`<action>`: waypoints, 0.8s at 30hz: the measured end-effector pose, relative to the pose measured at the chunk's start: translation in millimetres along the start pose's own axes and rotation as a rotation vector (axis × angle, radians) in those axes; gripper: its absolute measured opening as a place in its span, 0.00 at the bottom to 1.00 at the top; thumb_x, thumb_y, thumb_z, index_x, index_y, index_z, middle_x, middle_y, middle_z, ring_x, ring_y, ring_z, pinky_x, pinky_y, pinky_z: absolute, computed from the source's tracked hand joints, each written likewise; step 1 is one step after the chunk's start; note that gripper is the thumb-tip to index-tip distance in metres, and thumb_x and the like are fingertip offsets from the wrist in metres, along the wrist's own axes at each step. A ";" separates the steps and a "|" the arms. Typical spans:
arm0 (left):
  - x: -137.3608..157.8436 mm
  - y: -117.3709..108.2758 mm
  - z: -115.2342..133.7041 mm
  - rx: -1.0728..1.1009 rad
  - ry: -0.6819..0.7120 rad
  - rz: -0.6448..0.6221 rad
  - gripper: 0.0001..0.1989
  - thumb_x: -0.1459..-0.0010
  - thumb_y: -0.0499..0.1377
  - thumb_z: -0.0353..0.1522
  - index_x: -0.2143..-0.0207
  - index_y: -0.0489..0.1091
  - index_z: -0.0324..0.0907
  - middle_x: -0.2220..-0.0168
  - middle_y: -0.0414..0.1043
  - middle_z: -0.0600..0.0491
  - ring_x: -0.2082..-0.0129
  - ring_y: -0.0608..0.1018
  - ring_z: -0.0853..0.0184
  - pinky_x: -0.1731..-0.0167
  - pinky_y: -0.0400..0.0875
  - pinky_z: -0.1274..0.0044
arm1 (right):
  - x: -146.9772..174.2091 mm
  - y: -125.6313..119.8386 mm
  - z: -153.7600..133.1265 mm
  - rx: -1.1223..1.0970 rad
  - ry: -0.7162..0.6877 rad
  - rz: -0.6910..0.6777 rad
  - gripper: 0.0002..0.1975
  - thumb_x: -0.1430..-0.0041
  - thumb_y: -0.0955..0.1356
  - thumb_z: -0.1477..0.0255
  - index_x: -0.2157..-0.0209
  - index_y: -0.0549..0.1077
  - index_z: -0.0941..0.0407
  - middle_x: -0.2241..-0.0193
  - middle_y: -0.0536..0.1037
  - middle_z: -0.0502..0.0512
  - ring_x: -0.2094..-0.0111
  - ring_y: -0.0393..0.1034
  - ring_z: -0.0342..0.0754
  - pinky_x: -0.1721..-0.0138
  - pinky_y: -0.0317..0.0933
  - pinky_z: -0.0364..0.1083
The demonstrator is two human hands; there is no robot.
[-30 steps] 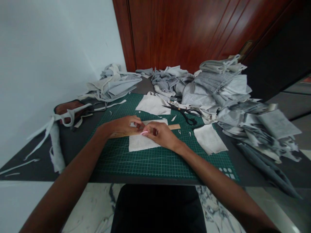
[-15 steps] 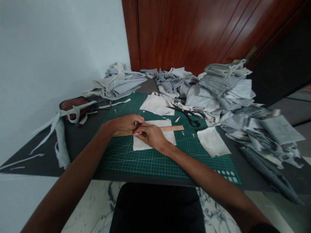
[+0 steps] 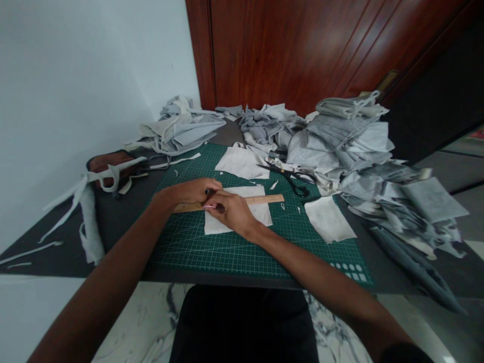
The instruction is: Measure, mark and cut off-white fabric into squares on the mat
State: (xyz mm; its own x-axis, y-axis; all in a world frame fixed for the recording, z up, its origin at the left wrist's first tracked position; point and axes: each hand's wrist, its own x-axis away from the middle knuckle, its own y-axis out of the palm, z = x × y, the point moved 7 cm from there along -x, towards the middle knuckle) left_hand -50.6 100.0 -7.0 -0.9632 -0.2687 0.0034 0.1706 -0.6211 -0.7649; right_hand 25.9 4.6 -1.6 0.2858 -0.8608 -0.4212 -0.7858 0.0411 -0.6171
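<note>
A wooden ruler [image 3: 264, 199] lies across a white cloth piece [image 3: 257, 217] on the green cutting mat [image 3: 227, 257]. Pressed down on the ruler's left part is my left hand [image 3: 200, 191], its fingers bent. My right hand [image 3: 232, 212] is closed in a pinch on a thin, pale pink pen-like stick [image 3: 209, 206], just below the ruler's edge. Its tip and exact kind are too small to tell. The two hands meet over the cloth, and the fingertips partly hide each other.
Black scissors [image 3: 295, 184] lie near another white cloth piece [image 3: 242, 162]. A third cloth piece [image 3: 328, 219] is at the mat's right. Grey fabric heaps [image 3: 340, 136] stand behind and right. Fabric strips [image 3: 91, 217] and a brown pouch [image 3: 106, 169] are left.
The whole view has shifted slightly, so things appear a little further left. Both hands stay at the ruler, with the right hand's stick still held beside its edge.
</note>
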 end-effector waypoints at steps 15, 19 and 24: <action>0.4 0.8 0.0 0.033 -0.031 -0.038 0.09 0.41 0.66 0.38 0.66 0.78 0.41 0.63 0.78 0.50 0.60 0.78 0.61 0.57 0.69 0.73 | -2.4 2.6 0.4 0.075 0.018 -0.082 0.01 0.33 0.72 0.74 0.62 0.80 0.55 0.60 0.83 0.54 0.61 0.76 0.48 0.60 0.63 0.45; 0.4 0.0 3.7 0.005 0.011 -0.034 0.10 0.39 0.65 0.38 0.67 0.77 0.41 0.65 0.77 0.51 0.61 0.77 0.62 0.58 0.68 0.74 | -1.9 -2.2 -0.5 0.095 0.015 -0.103 0.01 0.34 0.73 0.75 0.62 0.80 0.56 0.60 0.83 0.54 0.61 0.76 0.48 0.60 0.62 0.45; -0.3 -1.4 9.1 -0.038 0.047 -0.038 0.15 0.34 0.61 0.42 0.67 0.77 0.42 0.65 0.77 0.51 0.60 0.77 0.63 0.57 0.68 0.75 | 1.5 -12.0 0.6 0.119 0.028 -0.108 0.02 0.34 0.73 0.76 0.63 0.80 0.56 0.63 0.82 0.52 0.65 0.74 0.46 0.63 0.59 0.44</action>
State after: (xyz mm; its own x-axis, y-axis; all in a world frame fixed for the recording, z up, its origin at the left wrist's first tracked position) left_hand -48.6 94.2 -0.1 -0.9777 -0.2102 0.0038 0.1264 -0.6019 -0.7885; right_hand 36.1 3.1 4.8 0.3482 -0.8771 -0.3307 -0.6807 0.0059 -0.7326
